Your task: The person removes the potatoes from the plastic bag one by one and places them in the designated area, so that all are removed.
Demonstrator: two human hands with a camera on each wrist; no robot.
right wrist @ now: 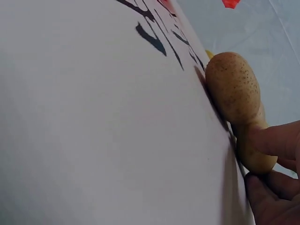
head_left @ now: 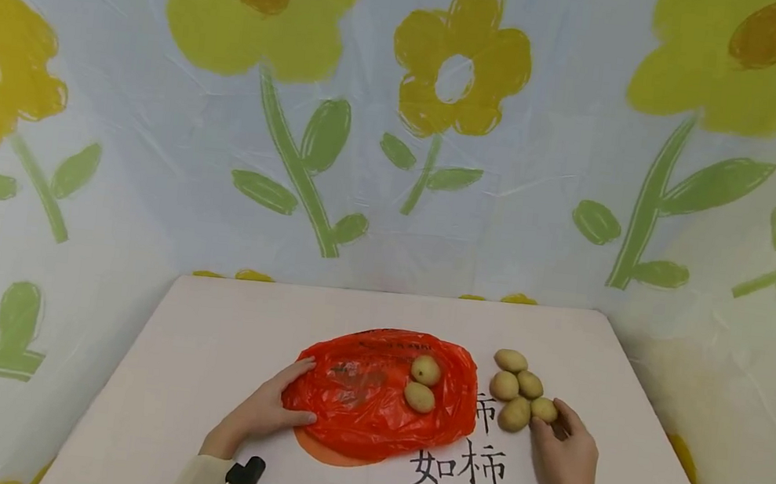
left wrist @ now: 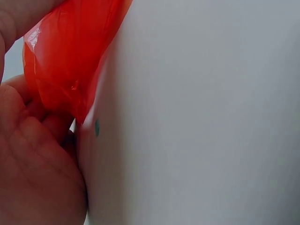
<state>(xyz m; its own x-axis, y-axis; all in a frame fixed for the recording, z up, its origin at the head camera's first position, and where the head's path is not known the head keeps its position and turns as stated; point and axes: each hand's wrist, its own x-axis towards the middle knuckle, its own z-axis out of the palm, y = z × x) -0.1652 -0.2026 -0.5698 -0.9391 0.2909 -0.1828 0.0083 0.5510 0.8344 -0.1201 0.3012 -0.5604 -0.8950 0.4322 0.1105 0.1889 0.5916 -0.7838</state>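
Note:
A red plastic bag (head_left: 373, 382) lies spread on the table, with two potatoes (head_left: 419, 397) resting on its right part. My left hand (head_left: 269, 405) holds the bag's left end, thumb at the near side and fingers at the far side. In the left wrist view, the red plastic (left wrist: 70, 56) sits between thumb and curled fingers. To the right of the bag, several potatoes (head_left: 515, 415) form a small cluster. My right hand (head_left: 567, 448) pinches the rightmost potato (head_left: 544, 410) between thumb and fingers. In the right wrist view, another potato (right wrist: 233, 86) touches the pinched one.
The white table (head_left: 223, 327) carries black written characters (head_left: 457, 466) in front of the bag and potatoes. An orange printed shape (head_left: 340, 455) shows beneath the bag's near edge. A flower-patterned cloth (head_left: 503, 230) hangs behind the table and along its sides.

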